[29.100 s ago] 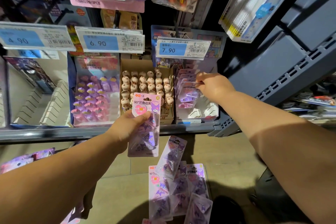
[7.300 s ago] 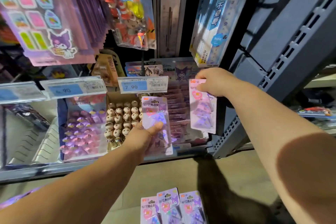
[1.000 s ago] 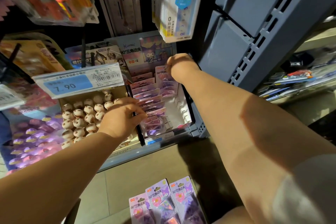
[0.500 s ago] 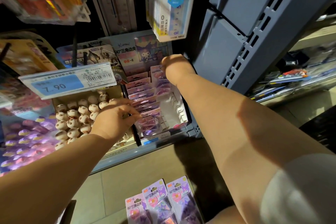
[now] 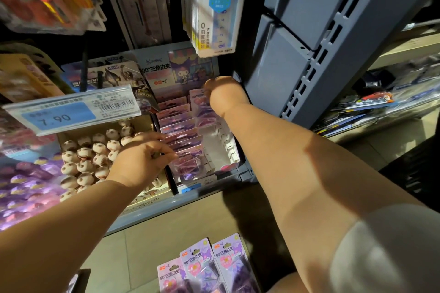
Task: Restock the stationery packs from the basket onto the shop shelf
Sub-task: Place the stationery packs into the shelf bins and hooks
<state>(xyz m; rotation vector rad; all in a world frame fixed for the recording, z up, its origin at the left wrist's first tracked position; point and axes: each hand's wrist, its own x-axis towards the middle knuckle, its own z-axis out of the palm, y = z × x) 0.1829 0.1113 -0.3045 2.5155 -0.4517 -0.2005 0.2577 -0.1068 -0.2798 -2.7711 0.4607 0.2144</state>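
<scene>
A tiered display box [image 5: 226, 150] on the grey shelf [image 5: 166, 207] holds a left column of pink-and-purple clip packs [image 5: 177, 123]. My right hand [image 5: 225, 93] reaches to the box's back right slot, fingers closed on the top of a pack [image 5: 202, 112] standing there. My left hand [image 5: 142, 159] rests at the box's left side, its fingertips pinching the edge of a front pack [image 5: 188, 164]. Three more packs [image 5: 204, 266] lie below, near the bottom edge; the basket is not in view.
A box of small round figurines [image 5: 95, 159] sits left of the display box, under a 7.90 price tag [image 5: 69, 112]. Ruler packs [image 5: 212, 7] hang overhead. A grey shelf upright [image 5: 309, 54] stands close on the right. The floor [image 5: 166, 233] lies below.
The view has shifted slightly. My left hand's fingers have closed onto the front pack's edge. My right hand stays at the back right slot with its pack.
</scene>
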